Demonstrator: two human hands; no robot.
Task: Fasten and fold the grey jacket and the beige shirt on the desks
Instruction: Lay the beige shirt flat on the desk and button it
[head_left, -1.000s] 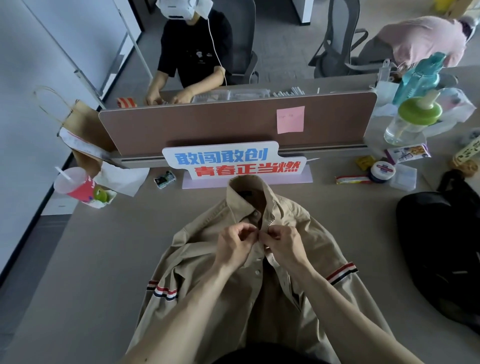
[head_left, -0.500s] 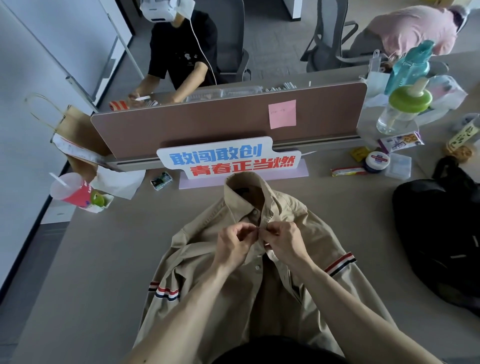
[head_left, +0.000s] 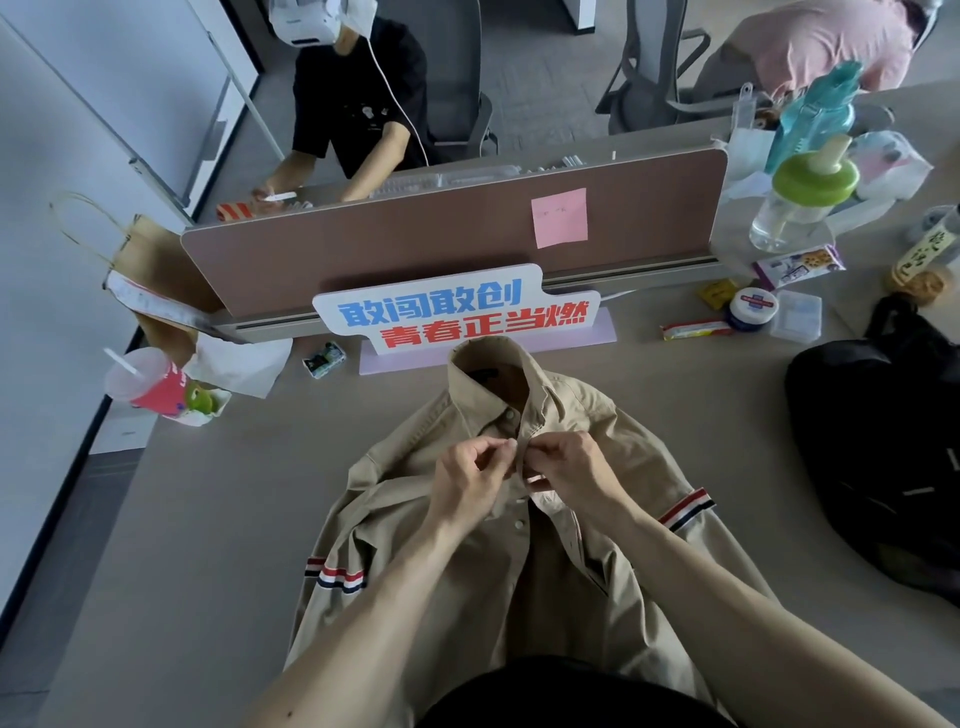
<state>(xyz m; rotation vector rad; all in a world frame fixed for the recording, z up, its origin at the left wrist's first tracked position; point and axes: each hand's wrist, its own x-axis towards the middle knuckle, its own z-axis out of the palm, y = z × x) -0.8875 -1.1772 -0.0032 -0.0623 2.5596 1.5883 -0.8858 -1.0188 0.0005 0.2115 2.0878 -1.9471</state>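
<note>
The beige shirt (head_left: 415, 499) lies collar-up on the tabletop (head_left: 208, 519). The left hand (head_left: 470, 480) and right hand (head_left: 574, 467) each pinch its front placket just below the collar, grips closed on fabric

The fingertips of the left hand (head_left: 470, 480) and right hand (head_left: 571, 467) are covering the spot they are pinching on the beige shirt (head_left: 405, 499), so I cannot tell whether a button is through there. The shirt's hem is disappearing under the forearms, the black bag (head_left: 883, 457) is running off the right edge, and the pink sticky note (head_left: 560, 217) is showing marks too faint to read.
</note>
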